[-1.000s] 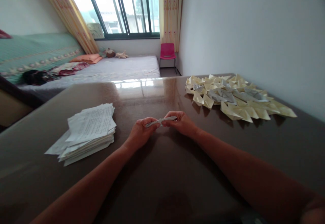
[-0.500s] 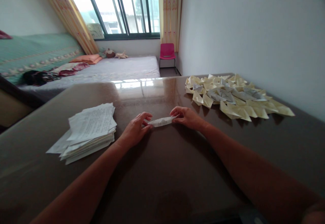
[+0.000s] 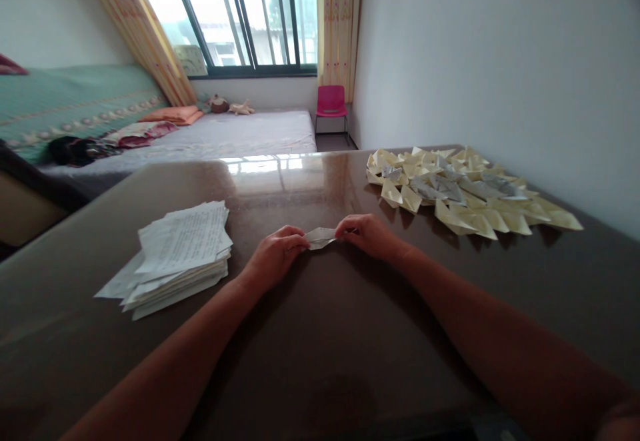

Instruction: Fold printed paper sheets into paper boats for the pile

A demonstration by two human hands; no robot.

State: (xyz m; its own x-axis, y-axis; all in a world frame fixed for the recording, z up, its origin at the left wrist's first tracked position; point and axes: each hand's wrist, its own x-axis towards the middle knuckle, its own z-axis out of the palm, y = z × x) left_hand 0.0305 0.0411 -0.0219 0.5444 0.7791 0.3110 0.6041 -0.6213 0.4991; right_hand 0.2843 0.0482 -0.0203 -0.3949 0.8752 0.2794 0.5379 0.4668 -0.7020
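A small folded paper, whitish and pointed toward its ends, is held just over the brown table in the middle of the view. My left hand pinches its left end between thumb and fingers. At the other end, the fingertips of my right hand are closed on the paper. Both ends are hidden by my fingers. Left of my left hand lies a stack of written paper sheets, its edges uneven. Beyond my right hand, many folded paper boats, mostly cream and some printed grey, sit in a cluster.
The glossy table reaches toward a white wall on the right. Past its far edge stand a bed with folded cloths and soft toys, and a pink chair under the curtained window.
My left hand has closed more firmly on the left end of the paper. The paper has turned from a long narrow strip into a shorter, wider pointed shape between my hands.
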